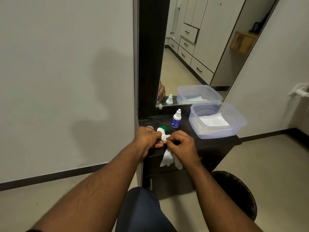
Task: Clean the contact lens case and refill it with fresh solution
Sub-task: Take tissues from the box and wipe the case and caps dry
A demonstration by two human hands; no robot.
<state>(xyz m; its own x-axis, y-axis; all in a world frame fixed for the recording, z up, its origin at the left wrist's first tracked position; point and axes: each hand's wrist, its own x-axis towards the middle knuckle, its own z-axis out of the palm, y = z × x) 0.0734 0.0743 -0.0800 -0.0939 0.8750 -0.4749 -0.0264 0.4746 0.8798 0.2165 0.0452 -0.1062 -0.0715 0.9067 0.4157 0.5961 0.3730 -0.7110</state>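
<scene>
Head view: a person sits at a dark dresser, both bare forearms reaching forward over its front edge.
Mirror (197,52): tall, dark-framed, standing at the back of the dresser and reflecting pale wardrobe drawers.
Dresser (210,143): dark top, drawers below; everything else named here sits on it or is held over it.
Stool (239,193): round, black, on the floor to the right of the person's knee.
Plastic tub (237,124): clear, lidless, at the right of the dresser top, with folded white tissues (214,121) inside.
Left hand (147,139): fingers curled round the contact lens case (160,130), holding it just above the front of the dresser top; only a white part of the case shows past the fingers.
Right hand (181,142): fingers and thumb pinch a white tissue (168,158) against the case; the loose end of the tissue hangs down over the drawer front.
Solution bottle (176,119): small, white with a blue label, capped, upright between the hands and the tub.
Green cap (163,127): lying on the dresser top just behind the case.
Clear cap (150,127): lying left of the green one, half hidden by the left hand.
</scene>
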